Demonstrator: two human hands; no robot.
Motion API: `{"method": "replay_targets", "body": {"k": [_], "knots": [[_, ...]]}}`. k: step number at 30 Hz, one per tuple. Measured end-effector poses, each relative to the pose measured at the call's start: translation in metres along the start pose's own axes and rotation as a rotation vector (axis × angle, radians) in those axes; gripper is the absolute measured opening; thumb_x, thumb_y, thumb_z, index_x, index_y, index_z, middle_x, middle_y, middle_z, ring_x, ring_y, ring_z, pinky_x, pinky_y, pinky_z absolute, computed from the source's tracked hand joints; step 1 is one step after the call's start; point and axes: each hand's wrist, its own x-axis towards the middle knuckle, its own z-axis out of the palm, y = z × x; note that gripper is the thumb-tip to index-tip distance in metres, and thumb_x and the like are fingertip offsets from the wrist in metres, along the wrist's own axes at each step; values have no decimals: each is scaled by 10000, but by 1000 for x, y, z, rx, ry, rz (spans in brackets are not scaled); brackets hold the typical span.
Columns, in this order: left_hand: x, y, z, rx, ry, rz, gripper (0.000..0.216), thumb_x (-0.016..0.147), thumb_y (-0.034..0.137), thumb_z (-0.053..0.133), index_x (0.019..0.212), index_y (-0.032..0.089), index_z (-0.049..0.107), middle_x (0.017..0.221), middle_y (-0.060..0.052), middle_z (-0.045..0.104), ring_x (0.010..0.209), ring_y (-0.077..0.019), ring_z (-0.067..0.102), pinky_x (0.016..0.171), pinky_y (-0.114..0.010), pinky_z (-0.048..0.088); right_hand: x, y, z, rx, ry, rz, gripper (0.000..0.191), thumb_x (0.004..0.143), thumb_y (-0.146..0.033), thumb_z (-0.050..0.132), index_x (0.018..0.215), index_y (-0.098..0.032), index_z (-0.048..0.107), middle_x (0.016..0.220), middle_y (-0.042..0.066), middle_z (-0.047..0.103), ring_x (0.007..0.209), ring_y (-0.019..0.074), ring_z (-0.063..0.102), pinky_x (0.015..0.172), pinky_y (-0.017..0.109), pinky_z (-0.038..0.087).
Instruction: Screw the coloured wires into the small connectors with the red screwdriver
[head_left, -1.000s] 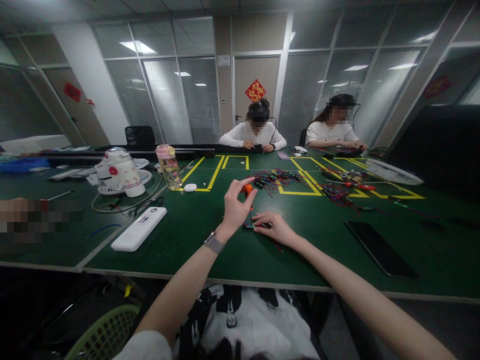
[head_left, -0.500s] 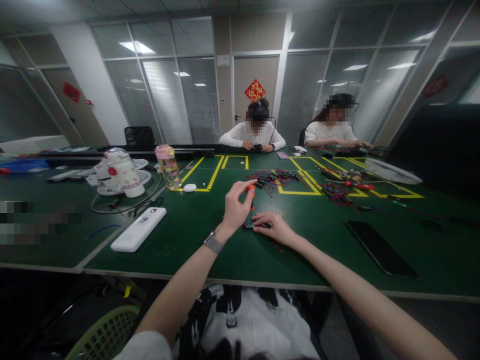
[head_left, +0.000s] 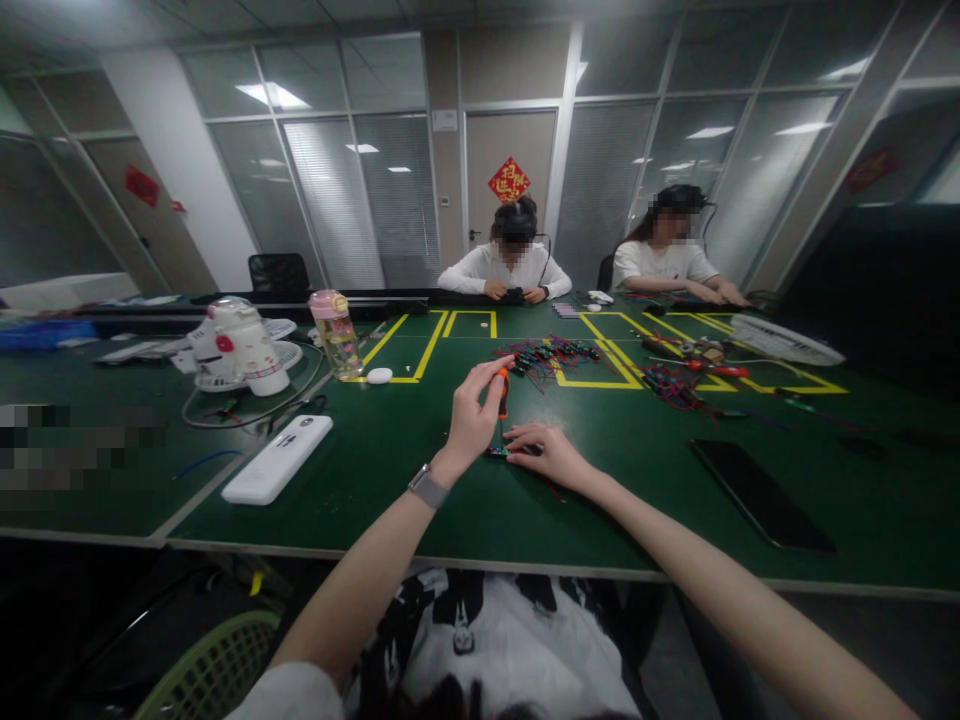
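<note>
My left hand [head_left: 474,405] is closed around the orange and black handle of a screwdriver [head_left: 503,394], which stands upright with its thin shaft pointing down. The shaft meets a small circuit board [head_left: 498,452] with red wires, lying on the green tabletop. My right hand [head_left: 551,455] rests low on the table and pinches the right end of that board between its fingers. Part of the board is hidden by the fingers. Just beyond my hands lies a heap of small wired boards [head_left: 551,357] with red and black leads.
A black phone [head_left: 761,495] lies to the right, a white power bank [head_left: 277,460] to the left. A pink-lidded bottle [head_left: 337,335] and a white jug [head_left: 251,345] stand further left. More wired parts [head_left: 675,388] lie at the right. Two people sit across the table.
The screwdriver handle has turned or tilted slightly in my left hand, while both hands stay in place. Across the table, the person at the right has shifted their arms.
</note>
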Motion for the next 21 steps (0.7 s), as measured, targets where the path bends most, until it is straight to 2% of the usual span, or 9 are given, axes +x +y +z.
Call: {"method": "replay_targets", "body": {"k": [4, 8, 11, 14, 16, 18, 21], "knots": [[0, -1, 1, 6, 16, 1, 238, 917, 254, 508, 1114, 211, 636, 980, -54, 661, 901, -157, 600, 833, -293, 466, 0, -1, -1, 0, -6, -1, 132, 773, -303, 702, 875, -237, 753, 1046, 72, 723, 1055, 259, 636, 1013, 479, 401], [0, -3, 2, 51, 83, 17, 159, 844, 271, 629, 976, 202, 682, 860, -26, 599, 793, -136, 563, 774, -267, 466, 0, -1, -1, 4, 1, -12, 140, 778, -315, 696, 876, -235, 755, 1044, 79, 723, 1061, 260, 629, 963, 453, 446], [1, -2, 1, 49, 71, -8, 184, 888, 285, 564, 1014, 210, 676, 918, -41, 604, 855, -146, 575, 808, -278, 470, 0, 0, -1, 3, 3, -14, 143, 778, -324, 696, 877, -238, 755, 1039, 75, 724, 1053, 258, 633, 971, 457, 440], [0, -2, 1, 8, 25, -24, 283, 956, 262, 419, 1141, 225, 631, 1091, -68, 628, 1028, -170, 579, 920, -325, 454, 0, 0, 0, 2, 3, -10, 145, 781, -328, 693, 878, -239, 753, 1040, 75, 724, 1048, 259, 636, 980, 466, 429], [0, -3, 1, -13, 16, -33, 306, 960, 247, 403, 1194, 224, 598, 1171, -75, 626, 1105, -181, 565, 969, -349, 437, 0, 1, 0, 1, -1, -4, 147, 782, -327, 691, 881, -237, 753, 1048, 76, 722, 1058, 261, 632, 983, 469, 426], [-1, -4, 1, -6, 29, -45, 303, 949, 243, 432, 1208, 217, 587, 1168, -80, 637, 1085, -183, 581, 953, -345, 450, 0, 1, 0, -1, -6, 5, 142, 782, -321, 692, 883, -240, 752, 1056, 73, 719, 1068, 262, 626, 1000, 481, 409], [-1, -5, 1, 47, 69, -34, 256, 916, 245, 507, 1142, 210, 623, 1035, -66, 664, 930, -167, 609, 852, -310, 478, 0, 0, 0, -4, -9, 12, 132, 776, -305, 700, 880, -241, 751, 1059, 70, 719, 1073, 264, 625, 1029, 499, 378]]}}
